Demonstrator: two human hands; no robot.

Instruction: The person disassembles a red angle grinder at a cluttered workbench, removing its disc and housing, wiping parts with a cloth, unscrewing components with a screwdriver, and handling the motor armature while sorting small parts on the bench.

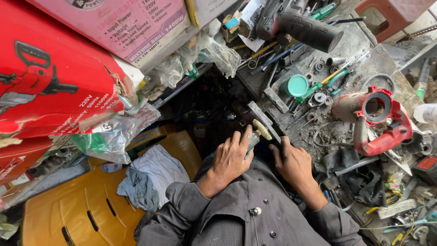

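Down at the lower middle of the frame, the person's 2 hands meet at the near edge of a cluttered worktop (pixel 364 41). The left hand (pixel 231 159) is curled, its fingers wrapped around a small metal part (pixel 253 141) with a pale yellow, ribbed cylindrical end (pixel 262 129) sticking out above the fingertips. The right hand (pixel 293 165) lies just beside it, fingers bent and pressed down onto the dark edge of the worktop; whether it grips anything cannot be told, since the fingertips are in shadow. A flat grey metal bar (pixel 263 119) slants just above both hands, touching or nearly touching the yellow piece.

To the right of centre rests a red power-tool housing (pixel 380 120) with a round opening facing up. Further up, a teal round lid (pixel 297 85) sits among loose washers, bearings and screwdrivers. A black ribbed tool handle (pixel 306 28) juts in at the top. In the upper left, a red carton (pixel 50 77) and a pink carton (pixel 123 23) are stacked, with clear plastic bags (pixel 114 134) hanging below them. An orange plastic chair (pixel 86 205) with a white cloth (pixel 157 171) on it fills the lower left.
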